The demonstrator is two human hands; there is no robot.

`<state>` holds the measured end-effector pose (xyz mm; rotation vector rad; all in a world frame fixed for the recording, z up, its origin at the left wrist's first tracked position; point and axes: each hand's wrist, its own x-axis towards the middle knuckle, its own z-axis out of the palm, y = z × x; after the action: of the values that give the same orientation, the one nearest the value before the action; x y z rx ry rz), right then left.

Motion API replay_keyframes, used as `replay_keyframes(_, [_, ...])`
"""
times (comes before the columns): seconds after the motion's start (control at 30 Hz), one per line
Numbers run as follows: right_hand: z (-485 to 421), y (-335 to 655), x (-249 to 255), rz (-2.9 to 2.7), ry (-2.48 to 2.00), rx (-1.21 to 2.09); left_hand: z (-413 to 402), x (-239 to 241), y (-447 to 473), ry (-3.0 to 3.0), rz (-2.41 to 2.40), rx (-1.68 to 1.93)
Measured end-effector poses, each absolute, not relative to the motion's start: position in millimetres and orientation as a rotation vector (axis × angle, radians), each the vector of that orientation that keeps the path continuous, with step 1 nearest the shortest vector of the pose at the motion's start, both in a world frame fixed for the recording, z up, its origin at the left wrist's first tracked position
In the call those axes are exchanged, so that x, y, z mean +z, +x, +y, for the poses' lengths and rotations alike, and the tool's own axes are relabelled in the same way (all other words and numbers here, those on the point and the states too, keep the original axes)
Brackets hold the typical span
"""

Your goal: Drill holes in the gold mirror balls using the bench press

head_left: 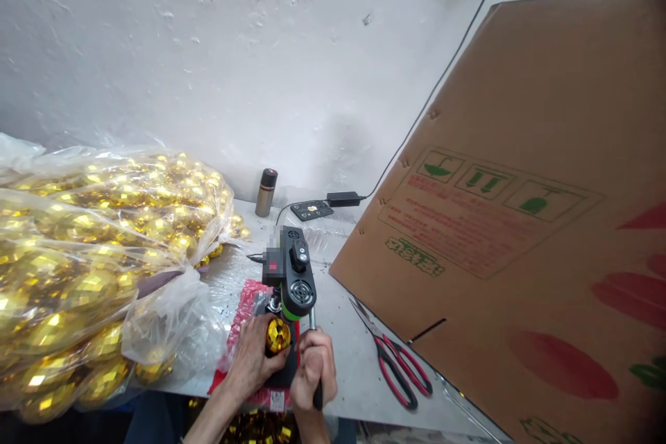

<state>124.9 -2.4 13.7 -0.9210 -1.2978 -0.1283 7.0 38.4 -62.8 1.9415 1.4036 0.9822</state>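
Observation:
My left hand (253, 359) is closed round a small gold mirror ball (277, 335) and holds it under the head of a small black and green bench machine (293, 276). My right hand (313, 366) is wrapped round the machine's lever handle (313, 321). The machine stands on a red sheet (245, 305) near the table's front edge.
A large clear plastic bag of gold mirror balls (88, 257) fills the left side. A big cardboard sheet (520, 222) leans at the right. Red-handled scissors (395, 361) lie beside it. A metal flask (266, 192), a remote (311, 210) and a power adapter (343, 199) sit by the wall.

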Motion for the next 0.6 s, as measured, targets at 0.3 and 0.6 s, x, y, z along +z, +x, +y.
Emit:
replay_keyframes(0.3, [-9,135,55,-1.406,-0.935,-0.086,40,-58,8,1.932,1.404,0.970])
replay_keyframes(0.6, [-10,136,106,-1.334,-1.009,0.124,8,-100,-38,2.199,1.247,0.870])
